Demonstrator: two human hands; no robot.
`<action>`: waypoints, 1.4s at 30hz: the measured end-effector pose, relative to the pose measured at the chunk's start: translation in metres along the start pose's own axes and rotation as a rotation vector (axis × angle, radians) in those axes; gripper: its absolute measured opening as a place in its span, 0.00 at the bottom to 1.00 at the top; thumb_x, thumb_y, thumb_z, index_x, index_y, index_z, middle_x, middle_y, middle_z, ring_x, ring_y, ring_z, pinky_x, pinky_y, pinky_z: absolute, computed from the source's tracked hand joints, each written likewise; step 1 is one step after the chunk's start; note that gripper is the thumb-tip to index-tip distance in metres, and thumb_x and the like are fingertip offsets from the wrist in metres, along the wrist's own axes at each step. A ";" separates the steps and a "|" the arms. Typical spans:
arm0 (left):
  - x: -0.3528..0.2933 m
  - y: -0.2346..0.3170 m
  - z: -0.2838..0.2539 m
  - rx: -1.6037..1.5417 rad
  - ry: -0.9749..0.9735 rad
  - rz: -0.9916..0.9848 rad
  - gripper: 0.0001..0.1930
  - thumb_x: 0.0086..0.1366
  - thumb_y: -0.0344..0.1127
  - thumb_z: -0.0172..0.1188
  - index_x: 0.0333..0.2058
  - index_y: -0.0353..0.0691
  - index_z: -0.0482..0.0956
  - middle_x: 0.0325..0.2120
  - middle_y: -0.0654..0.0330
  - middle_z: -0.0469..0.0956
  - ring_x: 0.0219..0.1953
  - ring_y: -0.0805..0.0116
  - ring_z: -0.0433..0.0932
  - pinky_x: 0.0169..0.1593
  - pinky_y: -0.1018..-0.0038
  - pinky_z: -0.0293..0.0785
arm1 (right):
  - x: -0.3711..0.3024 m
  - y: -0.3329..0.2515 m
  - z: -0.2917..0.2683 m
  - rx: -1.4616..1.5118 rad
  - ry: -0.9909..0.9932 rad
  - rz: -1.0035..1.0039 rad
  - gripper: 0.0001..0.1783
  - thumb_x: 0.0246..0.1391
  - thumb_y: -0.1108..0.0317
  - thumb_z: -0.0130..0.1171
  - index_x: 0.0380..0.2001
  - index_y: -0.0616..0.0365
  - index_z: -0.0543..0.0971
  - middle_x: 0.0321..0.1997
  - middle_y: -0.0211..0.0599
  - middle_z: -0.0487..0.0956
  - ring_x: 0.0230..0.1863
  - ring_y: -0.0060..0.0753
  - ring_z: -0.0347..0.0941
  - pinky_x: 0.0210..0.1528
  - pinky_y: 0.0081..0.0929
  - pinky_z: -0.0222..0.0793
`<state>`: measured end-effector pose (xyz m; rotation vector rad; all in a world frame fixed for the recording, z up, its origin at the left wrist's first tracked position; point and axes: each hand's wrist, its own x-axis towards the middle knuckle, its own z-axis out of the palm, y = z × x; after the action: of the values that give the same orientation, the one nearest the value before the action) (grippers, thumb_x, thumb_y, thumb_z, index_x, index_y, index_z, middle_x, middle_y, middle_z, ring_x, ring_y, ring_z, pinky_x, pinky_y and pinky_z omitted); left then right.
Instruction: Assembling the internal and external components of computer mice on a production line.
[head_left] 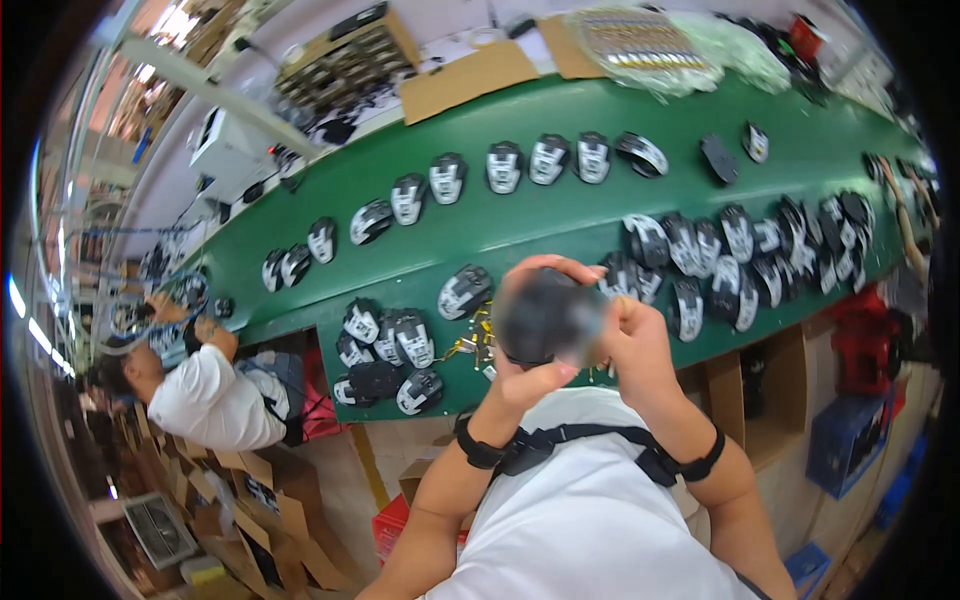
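Observation:
Over the near edge of the green bench [560,232], a black rounded shell, apparently of a computer mouse [537,318], is held up in front of me. My left hand [522,385] is closed around it, fingers over its far side and thumb on the near side. At its right edge, the fingers of my right hand [642,345] are bent and pinched together; a blurred patch hides what lies between them. Just left of my left hand lies a black-and-silver mouse [465,292]. Small yellow parts [484,335] are scattered behind my left wrist.
Several mice [405,338] lie grouped at the left, with a larger cluster [735,255] at the right and a spaced row [503,167] farther back. Cardboard [470,82] and a bagged tray [640,50] line the far edge. A co-worker [215,395] sits at the left.

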<state>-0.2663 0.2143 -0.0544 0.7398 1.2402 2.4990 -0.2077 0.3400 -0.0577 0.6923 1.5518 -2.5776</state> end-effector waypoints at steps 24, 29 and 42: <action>-0.095 0.057 0.018 -0.441 0.228 -0.111 0.41 0.38 0.33 0.55 0.58 0.41 0.61 0.45 0.57 0.71 0.51 0.65 0.70 0.55 0.72 0.66 | -0.075 0.023 0.009 -0.156 -0.300 0.085 0.10 0.57 0.64 0.56 0.35 0.60 0.74 0.22 0.25 0.72 0.20 0.15 0.67 0.19 0.12 0.62; -0.103 0.052 0.027 -0.491 0.210 -0.108 0.40 0.38 0.34 0.55 0.58 0.41 0.61 0.44 0.56 0.72 0.50 0.64 0.71 0.54 0.71 0.67 | -0.087 0.028 0.002 -0.133 -0.262 0.065 0.09 0.57 0.65 0.56 0.35 0.60 0.73 0.21 0.26 0.72 0.19 0.16 0.67 0.17 0.13 0.62; -0.066 0.026 0.004 -0.644 0.331 -0.139 0.33 0.46 0.30 0.53 0.56 0.36 0.62 0.48 0.48 0.72 0.52 0.54 0.72 0.58 0.60 0.68 | -0.051 0.021 0.012 -0.346 -0.061 -0.342 0.13 0.49 0.75 0.62 0.37 0.57 0.70 0.29 0.22 0.71 0.27 0.12 0.66 0.24 0.13 0.59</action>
<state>-0.2092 0.1726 -0.0532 0.0820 0.4652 2.7221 -0.1601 0.3104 -0.0502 0.3350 2.1837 -2.4037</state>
